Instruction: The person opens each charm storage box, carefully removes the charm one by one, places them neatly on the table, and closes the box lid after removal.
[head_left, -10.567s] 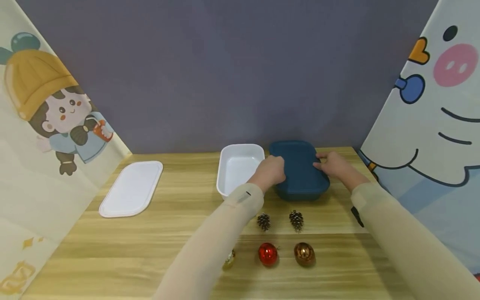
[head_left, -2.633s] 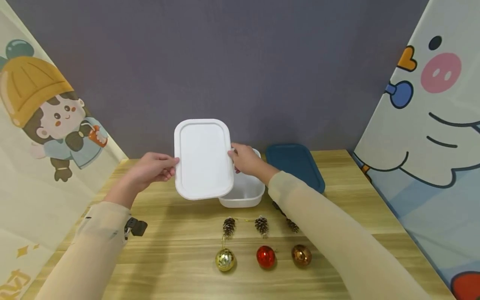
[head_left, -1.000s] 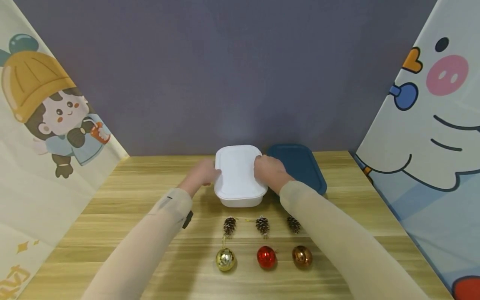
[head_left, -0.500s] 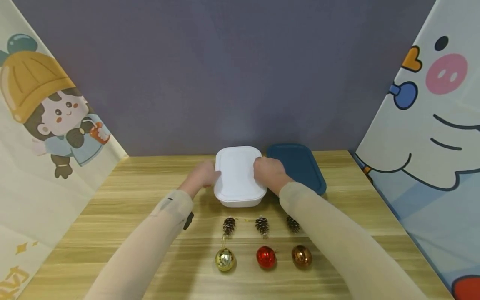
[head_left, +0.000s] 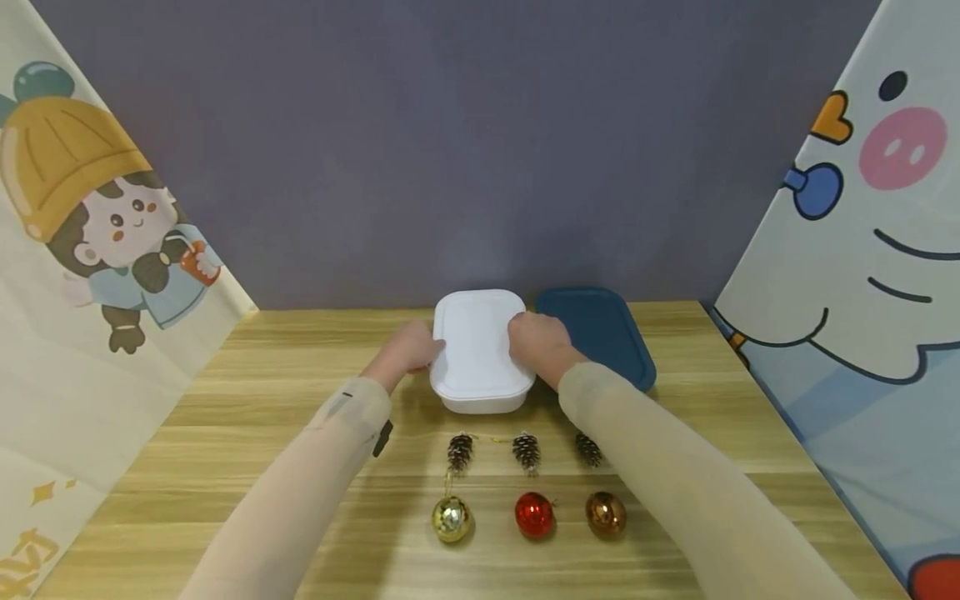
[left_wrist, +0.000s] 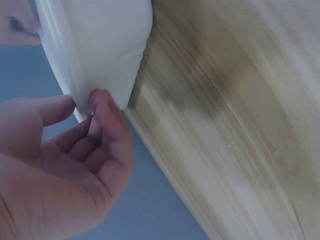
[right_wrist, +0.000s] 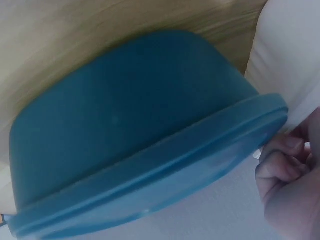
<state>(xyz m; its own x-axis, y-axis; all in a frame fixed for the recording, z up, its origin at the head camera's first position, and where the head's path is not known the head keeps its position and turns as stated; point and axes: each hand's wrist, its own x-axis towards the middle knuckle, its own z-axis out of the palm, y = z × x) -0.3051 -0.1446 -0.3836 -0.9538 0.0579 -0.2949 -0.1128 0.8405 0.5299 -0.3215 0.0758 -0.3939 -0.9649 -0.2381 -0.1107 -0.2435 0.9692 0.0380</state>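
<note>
A white lid (head_left: 477, 342) covers the white box (head_left: 483, 406) at the back of the table. At its left edge, my left hand (head_left: 411, 346) pinches the rim, thumb on top and fingers below, as the left wrist view shows. My right hand (head_left: 536, 342) grips the right edge with curled fingers; the thumb is hidden in the head view. Close on the right stands a dark blue box (right_wrist: 120, 110) with its blue lid (head_left: 596, 333) on. In the right wrist view, my right fingers (right_wrist: 282, 165) lie by that lid's corner and the white box.
In front lie three pine cones (head_left: 526, 452), the right one partly under my right sleeve. Nearer still are a gold ball (head_left: 452, 519), a red ball (head_left: 534, 514) and a brown ball (head_left: 605, 513). A dark grey wall (head_left: 480, 150) rises behind the wooden table (head_left: 247, 450).
Earlier my hands were at the blue box, and the white lid lay at the table's left. Then both hands held it raised; now it sits on the white box. Over the last second little moves.
</note>
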